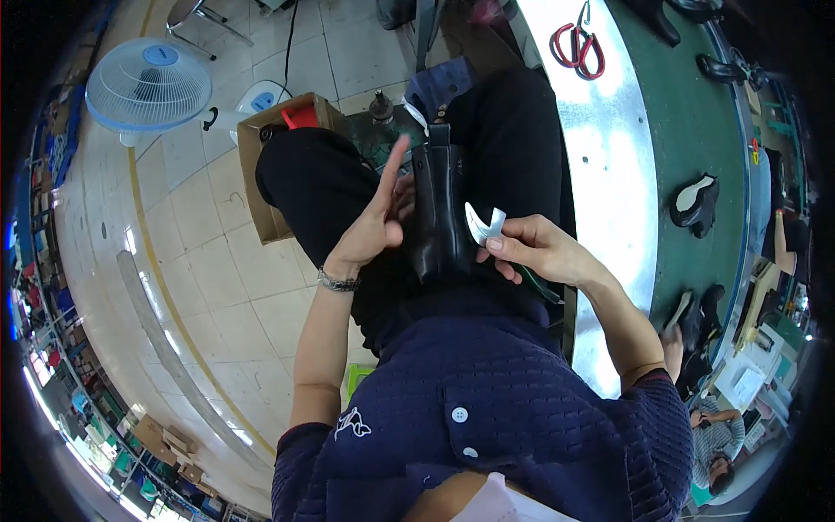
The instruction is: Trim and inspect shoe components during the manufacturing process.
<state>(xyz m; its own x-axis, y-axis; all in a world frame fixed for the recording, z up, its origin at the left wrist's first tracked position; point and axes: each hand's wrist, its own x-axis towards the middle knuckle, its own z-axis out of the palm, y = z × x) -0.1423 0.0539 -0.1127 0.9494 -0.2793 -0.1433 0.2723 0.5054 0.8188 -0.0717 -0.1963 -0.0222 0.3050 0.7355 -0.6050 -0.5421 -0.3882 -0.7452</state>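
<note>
While the black boot (437, 217) is stood on the lap between the dark-trousered knees, it is steadied from both sides. The left hand (376, 222) is pressed against the boot's left flank, its index finger stretched straight up and the other fingers loosely spread, so it is opened wide rather than closed on anything. The right hand (537, 248) is pinched narrow at the boot's right side: a small white curved piece (484, 223), notched like a cut-out, is gripped between thumb and fingertips and is held just beside the boot's upper, touching or nearly touching it; which one cannot be told. A dark slim tool (541, 287) is seen poking out below the same hand, though how it is held is hidden by the fingers. A metal bracelet (338, 281) is worn on the left wrist.

To the right, a shiny metal table edge (609, 174) is curved past the knee, and red-handled scissors (578, 45) are laid on it near the top. Beyond it a green belt (696, 113) is seen, with a dark shoe part with a pale lining (696, 202) resting on it and more dark shoes further along. On the tiled floor to the left, an open cardboard box (277, 143) is set just beside the left knee, and a white and blue standing fan (150, 84) is placed well apart from it. Another person (718, 444) is glimpsed at the lower right, seated.
</note>
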